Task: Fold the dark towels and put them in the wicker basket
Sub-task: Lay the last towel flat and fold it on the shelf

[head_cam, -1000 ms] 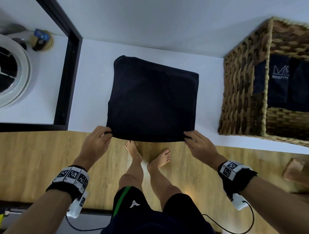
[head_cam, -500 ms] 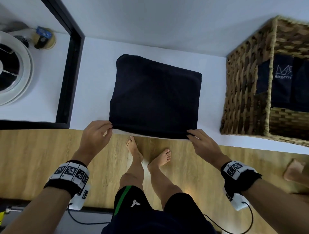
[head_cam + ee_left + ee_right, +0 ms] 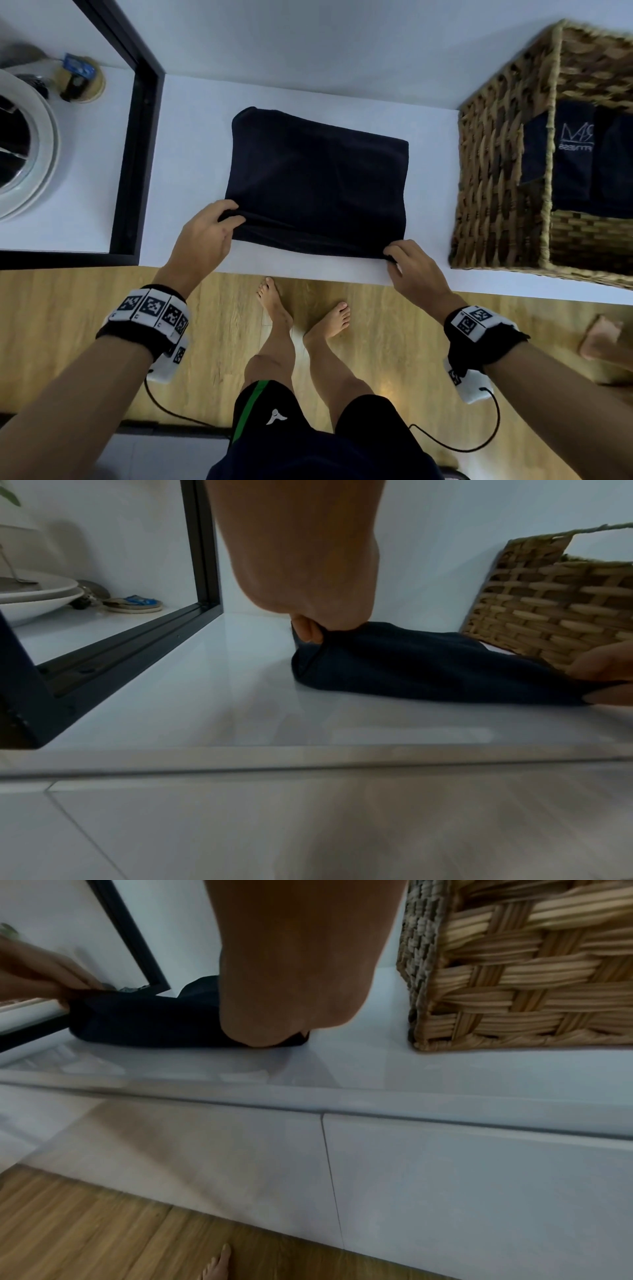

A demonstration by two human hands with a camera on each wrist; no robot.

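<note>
A dark navy towel (image 3: 318,178) lies on the white counter (image 3: 191,171), its near edge lifted and carried a little way over the rest. My left hand (image 3: 219,226) pinches the near left corner, also seen in the left wrist view, where the left hand (image 3: 308,626) grips the towel (image 3: 411,664). My right hand (image 3: 400,260) pinches the near right corner; in the right wrist view the right hand (image 3: 284,1031) hides most of that corner of the towel (image 3: 143,1023). The wicker basket (image 3: 496,178) stands at the right with folded dark towels (image 3: 575,161) inside.
A black-framed mirror (image 3: 137,137) stands left of the towel and reflects a white basin (image 3: 30,150) and a small round dish (image 3: 82,82). The counter's front edge (image 3: 308,274) runs just behind my hands. Wooden floor and my bare feet (image 3: 274,301) lie below.
Both hands have lifted the towel's near edge off the counter's front lip and moved it away from me, so the visible towel is shorter front to back.
</note>
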